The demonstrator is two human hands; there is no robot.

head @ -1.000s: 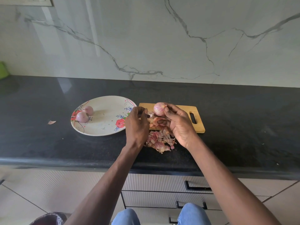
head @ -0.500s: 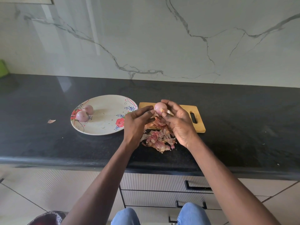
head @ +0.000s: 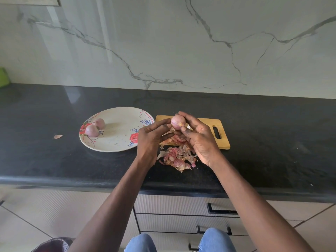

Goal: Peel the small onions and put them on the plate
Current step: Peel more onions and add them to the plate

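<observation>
Over the cutting board (head: 205, 135) our right hand (head: 200, 139) pinches the onion (head: 177, 121) aloft so scraps drop onto the peel pile (head: 177, 158), left hand (head: 151, 139) fingertips touching it, nothing gripped, plate (head: 116, 140) beside.

Operator body, head view:
- Left hand (head: 151, 138): bare, no glove, no ring, no watch or band at wrist.
- Right hand (head: 201, 138): bare, same condition, no jewellery visible.
- Left forearm (head: 116, 200): bare, no sleeve in view up to near frame edge.
- Right forearm (head: 254, 206): bare, no sleeve in view.
- Legs: blue denim jeans (head: 216, 240), both knees visible at near edge, plain fabric, no markings discernible.
- Upper garment: out of view.
</observation>
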